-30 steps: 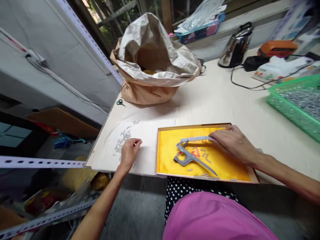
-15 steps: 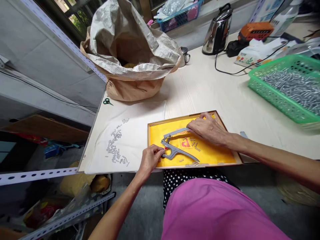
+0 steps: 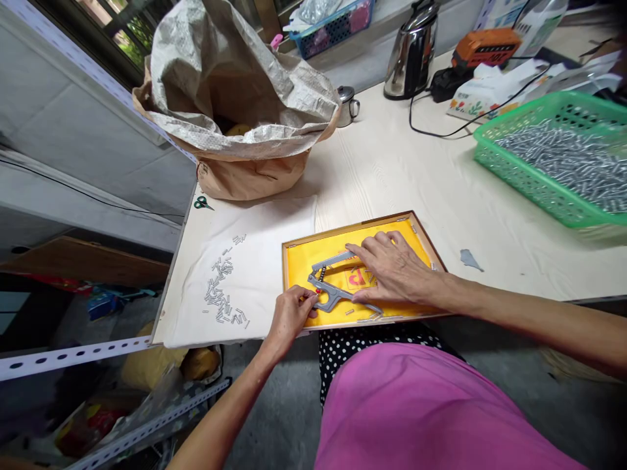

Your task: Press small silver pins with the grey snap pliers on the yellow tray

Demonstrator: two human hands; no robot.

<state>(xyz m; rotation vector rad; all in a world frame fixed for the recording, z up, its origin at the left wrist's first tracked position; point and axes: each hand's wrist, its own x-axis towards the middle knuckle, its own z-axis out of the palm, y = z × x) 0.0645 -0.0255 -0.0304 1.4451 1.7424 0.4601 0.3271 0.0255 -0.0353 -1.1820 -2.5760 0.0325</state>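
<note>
A grey plier-like press tool (image 3: 327, 292) lies in a yellow-lined wooden tray (image 3: 298, 251) at the table's near edge. My left hand (image 3: 289, 316) pinches something small at the tool's jaws; what it holds is too small to name. My right hand (image 3: 392, 269) lies over both handles of the tool, fingers curled around them. Several small metal pieces lie loose on the yellow lining near the tool.
A scatter of small metal tubes (image 3: 223, 297) lies on white cloth left of the tray. Behind stand a large paper sack (image 3: 240, 104), green scissors (image 3: 202, 203), a metal cup (image 3: 347, 104) and a kettle (image 3: 412, 49). A green basket (image 3: 519, 179) of metal tubes sits right.
My left hand left the pile of tubes and moved right to the tool's jaws, pinched. My right hand slid down over the handles. The camera view shifted right and down.
</note>
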